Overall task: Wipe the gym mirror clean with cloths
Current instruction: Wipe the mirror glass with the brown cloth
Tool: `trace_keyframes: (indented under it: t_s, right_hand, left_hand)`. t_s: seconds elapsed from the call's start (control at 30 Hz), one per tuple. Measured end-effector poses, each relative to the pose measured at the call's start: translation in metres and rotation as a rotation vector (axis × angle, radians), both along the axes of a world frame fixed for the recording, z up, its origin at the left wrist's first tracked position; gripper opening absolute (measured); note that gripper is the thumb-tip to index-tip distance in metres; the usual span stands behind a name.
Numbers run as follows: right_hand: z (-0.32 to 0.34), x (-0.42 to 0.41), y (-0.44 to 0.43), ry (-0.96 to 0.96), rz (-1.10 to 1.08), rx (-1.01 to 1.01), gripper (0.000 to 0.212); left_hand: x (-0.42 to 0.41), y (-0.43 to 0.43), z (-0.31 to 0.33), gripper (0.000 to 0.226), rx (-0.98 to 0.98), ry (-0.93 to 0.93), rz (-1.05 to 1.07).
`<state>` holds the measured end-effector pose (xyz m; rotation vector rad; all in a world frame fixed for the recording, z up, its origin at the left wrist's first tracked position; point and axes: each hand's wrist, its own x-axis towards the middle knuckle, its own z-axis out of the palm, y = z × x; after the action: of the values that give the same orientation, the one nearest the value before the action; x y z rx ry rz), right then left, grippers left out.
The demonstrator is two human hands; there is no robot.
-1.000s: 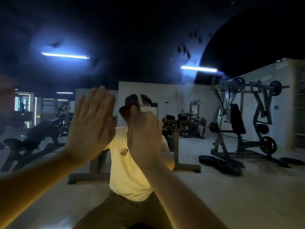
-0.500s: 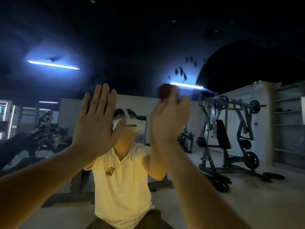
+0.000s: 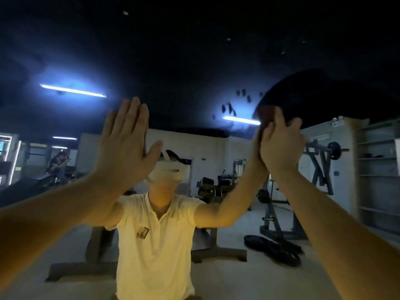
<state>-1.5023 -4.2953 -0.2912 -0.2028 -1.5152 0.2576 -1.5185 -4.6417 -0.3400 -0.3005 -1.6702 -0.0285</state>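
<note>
Dark reddish cloth [image 3: 267, 114] shows bunched above the fingertips of the right hand [image 3: 281, 146], high on the right of the gym mirror [image 3: 194, 61]. That hand is raised with its back to the camera, its fingers bent close together over the cloth and holding it against the glass. The hand's own reflection meets it along the thumb side.

The left hand [image 3: 124, 146] is raised to the left at about head height. Its palm faces the mirror, its fingers are straight and together and the thumb is spread wide, and it holds nothing. Whether the palm touches the glass cannot be told.

Between the two forearms the mirror shows the person's reflection in a pale shirt [image 3: 155, 234] and a white headset [image 3: 167, 169].

The reflected room is dim, with a blue-white ceiling light [image 3: 72, 90] to the upper left. A weight machine [image 3: 320, 161] stands behind the right forearm, and weight plates [image 3: 272, 250] lie on the floor below it. Shelves [image 3: 376, 169] line the far right edge.

A cluster of dark specks [image 3: 229, 107] sits just left of the cloth; whether they are on the glass or reflected in it cannot be told.
</note>
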Motion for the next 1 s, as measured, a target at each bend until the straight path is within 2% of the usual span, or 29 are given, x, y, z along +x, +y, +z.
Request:
trace_keyframes:
  t_s: [0.07,0.13,0.27,0.37,0.4,0.47,0.6,0.7,0.77,0.83,0.9,1.0]
  right_hand:
    - [0.014,-0.006,-0.02,0.029,0.012,-0.192,0.048]
    - [0.017,-0.013,-0.069,0.064,0.059,-0.21,0.048]
    - [-0.001,-0.013,-0.162,0.082,0.191,0.261,0.054]
    - [0.004,-0.01,-0.141,0.034,0.12,0.67,0.056]
    - [0.011,-0.009,-0.119,0.024,0.063,0.733,0.057]
    - [0.033,-0.01,-0.065,-0.014,0.0,0.624,0.054]
    - [0.067,-0.01,0.034,0.082,-0.076,0.166,0.045]
    - [0.085,-0.016,0.02,0.088,-0.003,-0.191,0.042]
    - [0.089,-0.019,-0.029,0.099,0.035,-0.238,0.044]
    - [0.086,-0.02,-0.089,0.141,0.091,-0.085,0.046]
    - [0.072,-0.016,-0.14,0.139,0.143,0.196,0.047]
    - [0.063,-0.009,-0.149,0.029,0.164,0.633,0.053]
  left_hand:
    - [-0.003,0.003,0.003,0.083,-0.022,0.03,-0.001]
    - [-0.001,0.005,0.01,0.077,-0.03,0.069,-0.041]
    - [0.0,0.016,0.039,0.066,-0.015,0.146,-0.067]
    - [0.0,0.033,0.065,0.065,-0.008,0.15,-0.068]
    - [-0.001,0.042,0.073,0.066,-0.005,0.141,-0.065]
    - [-0.005,0.057,0.086,0.071,-0.001,0.114,-0.032]
    - [-0.019,0.062,0.084,0.079,-0.03,0.097,0.067]
    - [-0.018,0.052,0.083,0.083,-0.094,0.093,0.073]
    - [-0.014,0.043,0.085,0.083,-0.152,0.095,0.059]
    - [-0.006,0.035,0.087,0.076,-0.16,0.123,0.003]
    - [-0.002,0.026,0.091,0.069,-0.108,0.185,-0.05]
    - [-0.005,0.02,0.097,0.073,-0.011,0.159,-0.013]
